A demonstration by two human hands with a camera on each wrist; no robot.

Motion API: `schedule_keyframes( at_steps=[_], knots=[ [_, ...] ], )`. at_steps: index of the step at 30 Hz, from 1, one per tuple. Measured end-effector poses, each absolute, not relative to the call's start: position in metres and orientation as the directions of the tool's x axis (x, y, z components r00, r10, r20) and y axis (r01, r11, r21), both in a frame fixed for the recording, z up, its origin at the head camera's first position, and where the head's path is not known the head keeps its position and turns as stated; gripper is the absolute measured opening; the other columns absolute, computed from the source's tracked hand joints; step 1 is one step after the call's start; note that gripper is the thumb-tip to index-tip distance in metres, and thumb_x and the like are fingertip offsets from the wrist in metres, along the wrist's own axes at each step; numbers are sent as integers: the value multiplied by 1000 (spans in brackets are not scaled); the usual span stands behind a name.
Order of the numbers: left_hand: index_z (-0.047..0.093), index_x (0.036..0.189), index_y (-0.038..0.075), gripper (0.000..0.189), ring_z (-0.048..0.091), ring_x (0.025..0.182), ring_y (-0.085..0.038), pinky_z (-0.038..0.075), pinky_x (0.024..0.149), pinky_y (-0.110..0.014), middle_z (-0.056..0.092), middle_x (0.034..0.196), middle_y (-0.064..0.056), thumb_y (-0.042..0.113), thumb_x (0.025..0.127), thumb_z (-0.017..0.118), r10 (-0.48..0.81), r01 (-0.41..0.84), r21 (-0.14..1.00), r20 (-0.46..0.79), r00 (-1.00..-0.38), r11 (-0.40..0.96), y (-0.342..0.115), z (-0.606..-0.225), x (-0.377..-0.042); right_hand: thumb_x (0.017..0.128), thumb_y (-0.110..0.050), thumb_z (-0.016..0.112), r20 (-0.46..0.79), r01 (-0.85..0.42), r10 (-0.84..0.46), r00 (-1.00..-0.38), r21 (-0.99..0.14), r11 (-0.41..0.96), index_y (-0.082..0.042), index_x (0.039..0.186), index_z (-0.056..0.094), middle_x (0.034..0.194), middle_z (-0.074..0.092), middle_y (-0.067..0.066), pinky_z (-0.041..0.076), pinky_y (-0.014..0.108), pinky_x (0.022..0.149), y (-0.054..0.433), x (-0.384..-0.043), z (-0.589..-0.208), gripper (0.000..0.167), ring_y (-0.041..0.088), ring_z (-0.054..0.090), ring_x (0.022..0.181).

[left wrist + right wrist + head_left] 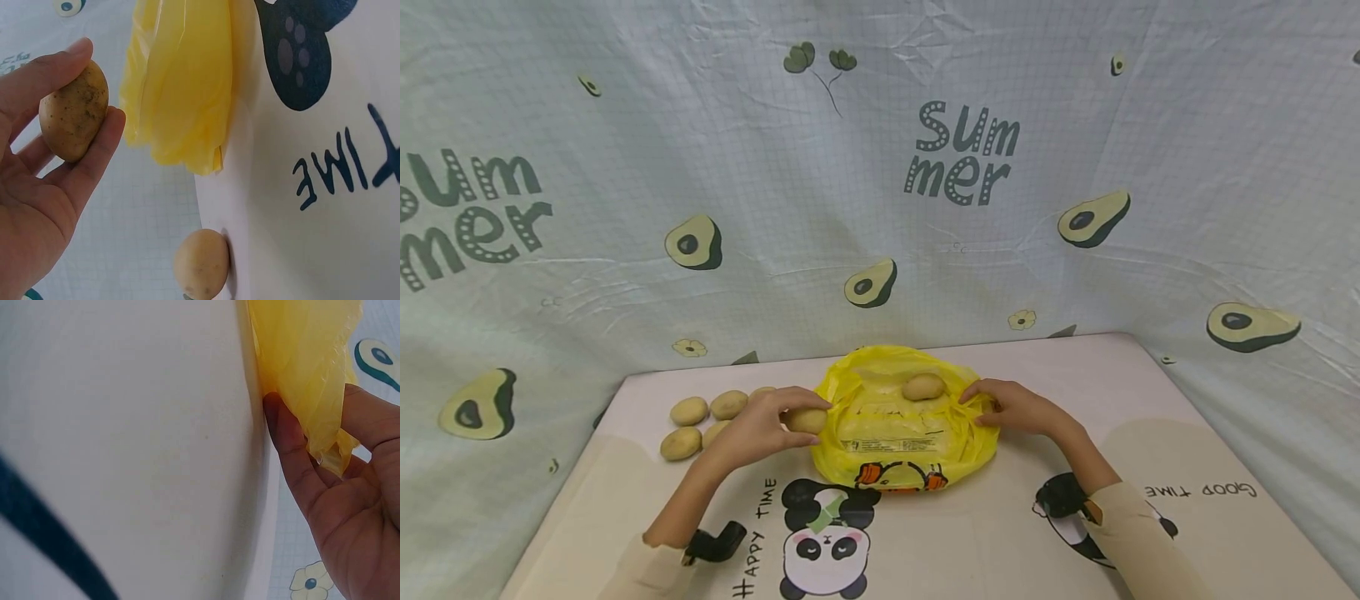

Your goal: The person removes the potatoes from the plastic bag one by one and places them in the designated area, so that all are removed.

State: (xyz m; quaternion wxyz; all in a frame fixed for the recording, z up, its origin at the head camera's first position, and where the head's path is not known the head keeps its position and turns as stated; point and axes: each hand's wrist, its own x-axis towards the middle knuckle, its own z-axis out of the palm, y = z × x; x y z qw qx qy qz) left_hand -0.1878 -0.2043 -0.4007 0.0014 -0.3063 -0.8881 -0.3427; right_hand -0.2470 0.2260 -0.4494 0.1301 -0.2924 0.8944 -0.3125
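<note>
A yellow plastic bag (887, 462) lies on the table with its mouth spread wide, and one potato (923, 387) is inside toward the back. My left hand (762, 429) grips another potato (806, 421) between thumb and fingers, right at the bag's left rim. In the left wrist view this potato (75, 112) shows dark specks, with the bag (187, 81) beyond it. On the opposite side, my right hand (1018, 407) pinches the bag's right edge. The right wrist view shows the bag's crumpled edge (319, 394) between thumb and fingers.
Several loose potatoes (681, 443) lie on the table to the left, some partly hidden behind my left hand. The light table cover (970, 542) carries printed pandas and lettering. Behind the table hangs a pale curtain (760, 208) with avocado prints.
</note>
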Motion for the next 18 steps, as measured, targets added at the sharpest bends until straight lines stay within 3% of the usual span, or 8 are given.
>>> schedule_keyframes(
  at_steps=[18],
  knots=[
    [74,121,13,43,65,111,-24,55,93,-42,72,119,-1,11,80,87,502,499,590,177,-847,635,-218,-401,-193,96,-19,72,-41,-457,-613,-789,-628,630,-12,126,65,124,64,7,44,32,80,227,-248,-451,32,17,49,88]
  ],
)
